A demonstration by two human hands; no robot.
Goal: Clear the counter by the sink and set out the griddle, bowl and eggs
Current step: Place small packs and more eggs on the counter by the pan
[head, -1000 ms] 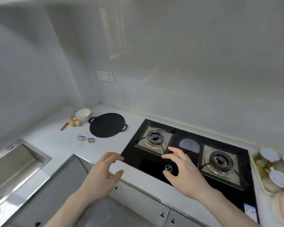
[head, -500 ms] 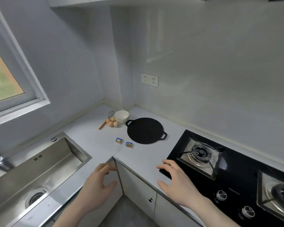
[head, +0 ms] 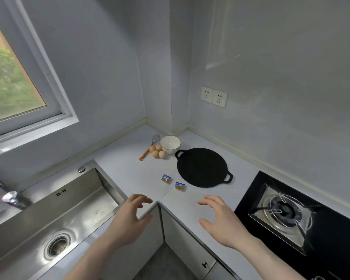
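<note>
The black griddle [head: 202,167] lies flat on the tabletop [head: 121,164], in the corner. The white bowl [head: 170,144] stands upright just behind the griddle's far handle, and four eggs [head: 157,151] lie in a group touching the bowl's left side. A whisk [head: 150,147] lies behind the eggs. Two small packets [head: 173,182] lie near the griddle's front left edge. Nearer than the griddle, the left hand [head: 129,221] and the right hand [head: 220,221] hover with fingers spread and curled, holding nothing.
</note>
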